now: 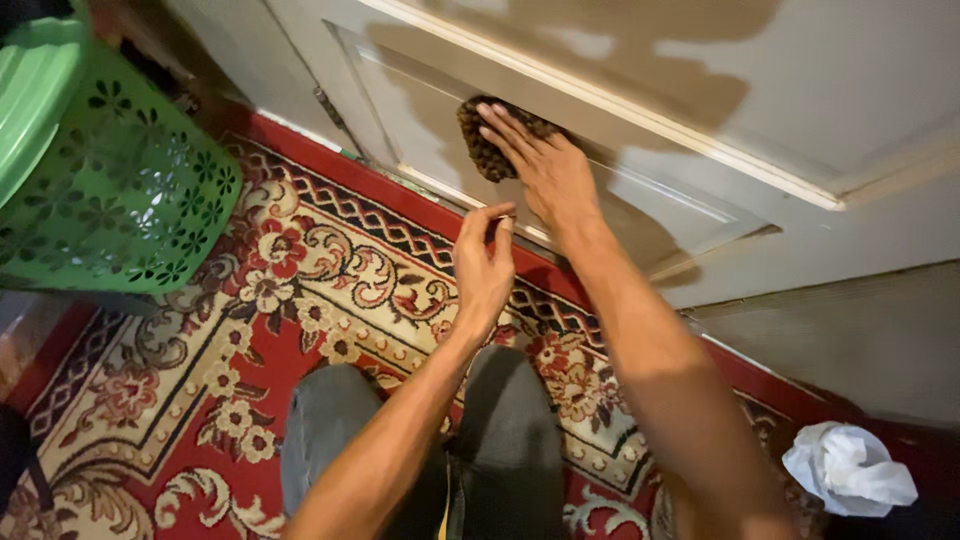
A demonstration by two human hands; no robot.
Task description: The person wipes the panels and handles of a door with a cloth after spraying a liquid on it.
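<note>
Head view, looking down over the person's knees in grey trousers (420,450) toward a white panelled wooden door (700,90), which serves as the landmark for all places below.

Right hand (550,170): laid flat, fingers spread and extended, palm pressed onto a dark, knobbly-textured scrubbing pad (485,140). The pad lies against the recessed lower panel of the door, just under the raised horizontal moulding. No closed grip is made; the pad is held by palm pressure alone. It protrudes beyond the fingertips on the side toward the door's hinge edge, so it lies ahead of the fingers along the line of the forearm. Its long axis cannot be told with certainty, as the hand covers much of it.

Left hand (485,260): raised in front of the door's bottom rail, apart from the door, fingers curled with thumb and forefinger pinched together. Whether anything is held between them cannot be told. It is near the pad but clearly the farther of the two hands.

Surroundings: a red patterned carpet with cream floral scrolls (250,330) runs up to the door's foot. A green perforated plastic basket (120,190) stands well apart from the door on the hinge side. A crumpled white cloth or bag (850,470) lies on the carpet, away from both hands.
</note>
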